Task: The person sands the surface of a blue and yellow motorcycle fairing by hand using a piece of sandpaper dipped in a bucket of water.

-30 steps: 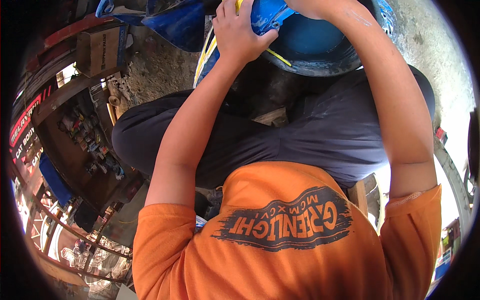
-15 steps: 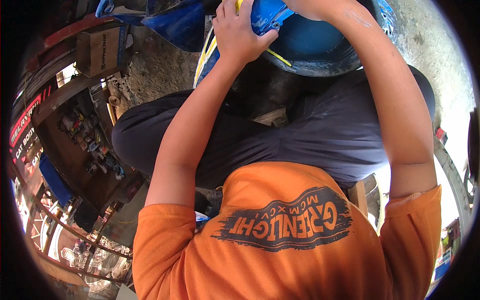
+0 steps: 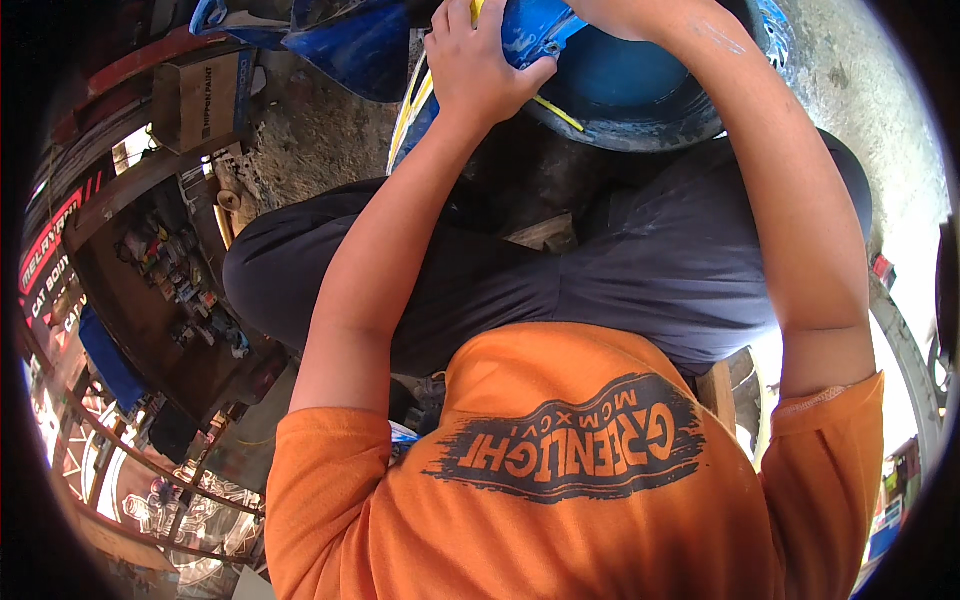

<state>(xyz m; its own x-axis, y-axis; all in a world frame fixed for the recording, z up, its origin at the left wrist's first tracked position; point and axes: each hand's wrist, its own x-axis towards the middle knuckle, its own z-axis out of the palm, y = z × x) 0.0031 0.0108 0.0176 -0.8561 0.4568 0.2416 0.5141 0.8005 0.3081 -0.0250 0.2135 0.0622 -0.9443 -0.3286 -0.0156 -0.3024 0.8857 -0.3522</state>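
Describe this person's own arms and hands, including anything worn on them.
Short orange sleeves, left and right, end above the elbows; a stitched hem shows on the right one. The left hand wears no glove. The right hand is cut off above, its visible part bare. Whitish smears mark the right forearm.

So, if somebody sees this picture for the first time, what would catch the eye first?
Probably the bright orange shirt, filling the lower middle of the picture. After it, perhaps the scuffed blue part at the top, with the left hand against it. The round blue basin sits just to its right, partly hidden by the right hand at the top edge.
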